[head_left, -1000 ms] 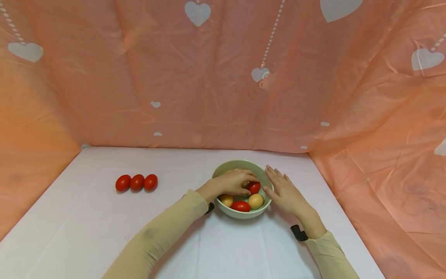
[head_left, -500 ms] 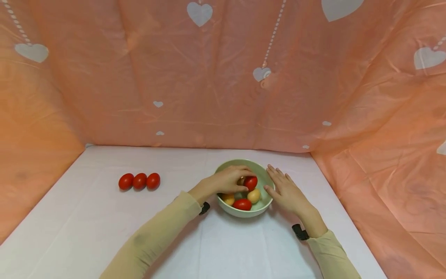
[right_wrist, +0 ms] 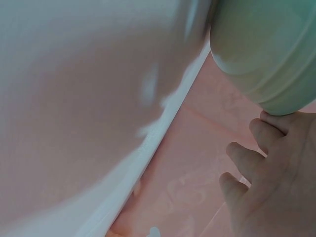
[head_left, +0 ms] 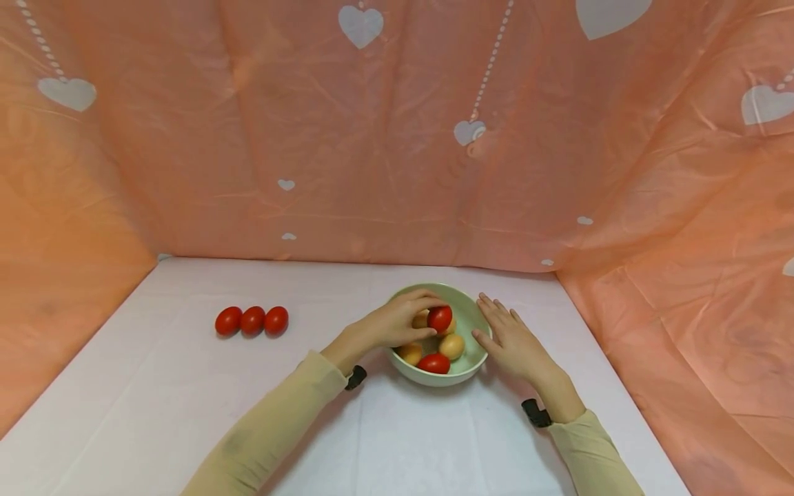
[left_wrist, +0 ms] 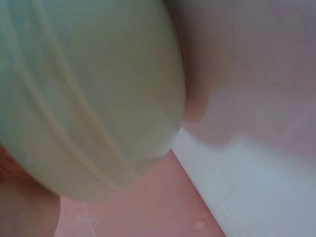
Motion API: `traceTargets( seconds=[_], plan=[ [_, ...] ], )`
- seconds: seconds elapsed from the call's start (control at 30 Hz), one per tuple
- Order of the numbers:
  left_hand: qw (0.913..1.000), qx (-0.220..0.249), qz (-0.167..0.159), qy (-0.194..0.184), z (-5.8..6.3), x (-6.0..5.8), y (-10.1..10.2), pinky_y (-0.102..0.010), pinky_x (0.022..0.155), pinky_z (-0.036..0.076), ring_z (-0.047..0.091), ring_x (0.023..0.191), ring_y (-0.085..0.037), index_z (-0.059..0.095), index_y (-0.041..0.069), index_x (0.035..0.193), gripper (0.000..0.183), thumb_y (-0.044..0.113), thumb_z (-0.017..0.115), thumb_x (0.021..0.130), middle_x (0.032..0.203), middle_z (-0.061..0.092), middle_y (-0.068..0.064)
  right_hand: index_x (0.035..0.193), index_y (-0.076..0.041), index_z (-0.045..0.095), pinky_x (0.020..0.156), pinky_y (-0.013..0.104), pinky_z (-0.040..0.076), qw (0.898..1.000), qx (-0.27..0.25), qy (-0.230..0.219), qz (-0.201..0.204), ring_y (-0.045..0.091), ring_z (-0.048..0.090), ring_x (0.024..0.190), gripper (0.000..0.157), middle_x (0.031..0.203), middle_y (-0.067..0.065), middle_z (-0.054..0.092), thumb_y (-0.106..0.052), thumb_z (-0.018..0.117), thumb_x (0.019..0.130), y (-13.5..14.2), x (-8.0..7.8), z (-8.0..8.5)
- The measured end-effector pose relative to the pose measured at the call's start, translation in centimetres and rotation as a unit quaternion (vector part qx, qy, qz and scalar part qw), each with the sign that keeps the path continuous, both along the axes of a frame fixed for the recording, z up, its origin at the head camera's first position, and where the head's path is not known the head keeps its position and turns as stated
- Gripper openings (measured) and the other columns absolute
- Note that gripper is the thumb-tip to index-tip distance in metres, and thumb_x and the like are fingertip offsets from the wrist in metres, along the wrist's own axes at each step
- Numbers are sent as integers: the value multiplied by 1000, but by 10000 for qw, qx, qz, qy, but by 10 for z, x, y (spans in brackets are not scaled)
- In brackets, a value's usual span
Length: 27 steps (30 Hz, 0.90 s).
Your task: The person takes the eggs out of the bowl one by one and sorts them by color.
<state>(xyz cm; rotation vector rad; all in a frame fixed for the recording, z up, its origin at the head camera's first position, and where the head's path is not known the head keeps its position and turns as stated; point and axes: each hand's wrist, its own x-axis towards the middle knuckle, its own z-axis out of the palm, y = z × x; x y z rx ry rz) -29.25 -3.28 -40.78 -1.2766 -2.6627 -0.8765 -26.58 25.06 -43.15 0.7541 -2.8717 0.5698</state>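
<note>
In the head view a pale green bowl (head_left: 469,368) stands right of centre on the table. My left hand (head_left: 400,320) reaches over its left side and grips a red egg (head_left: 440,319) between thumb and fingers. Below lie another red egg (head_left: 434,364) and several tan eggs (head_left: 452,346), partly hidden by the hand. My right hand (head_left: 511,342) lies along the bowl's right rim with its fingers straight. In the right wrist view a finger of the right hand (right_wrist: 281,168) touches the outside of the bowl (right_wrist: 269,49). The left wrist view is mostly filled by the bowl's outer wall (left_wrist: 108,89).
Three red eggs (head_left: 252,321) sit in a row on the left part of the white tabletop (head_left: 155,399). Orange sheeting (head_left: 384,172) with white hearts rises behind the table and along both sides.
My left hand has lifted the red egg up from among the others and drawn it slightly left. The right hand keeps its place at the bowl's rim.
</note>
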Motion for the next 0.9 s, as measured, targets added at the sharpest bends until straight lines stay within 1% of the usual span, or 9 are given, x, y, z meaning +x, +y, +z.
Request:
traceTargets(
  seconds=[0.17,0.37,0.67,0.77,0.9],
  plan=[
    [9995,269,185,-46,2,6,-11,-42,115,44,54,137,-27,60,7,144,53,18,78,95,147,55,-10,160,2,34,121,68,19,10000,-24,54,29,46,28,152,69,168,17,30,-38,54,107,-1,0,1],
    [9980,549,295,-133,4,11,-28,-41,115,44,56,136,-26,59,8,145,54,15,78,95,148,55,-10,159,2,35,121,68,20,9999,-24,113,34,47,30,151,67,167,18,31,-35,55,107,-1,1,0],
    [9949,882,482,-6,2,17,-52,-44,117,42,54,138,-28,58,8,146,55,14,78,94,147,57,-10,159,3,35,121,67,19,9999,-50,141,39,47,30,151,67,168,17,31,-35,55,107,0,1,0],
    [9934,994,571,25,1,19,-58,-44,116,42,54,137,-27,59,8,145,55,14,78,94,146,58,-9,159,3,35,121,67,19,9999,-27,129,36,47,30,151,67,168,17,31,-35,55,107,-1,1,1],
    [9905,1180,700,29,1,21,-65,-43,114,45,57,132,-25,60,9,144,54,14,79,94,145,59,-7,159,3,35,122,67,19,9999,-24,111,19,47,29,151,67,167,18,31,-35,56,107,-1,1,0]
  ],
)
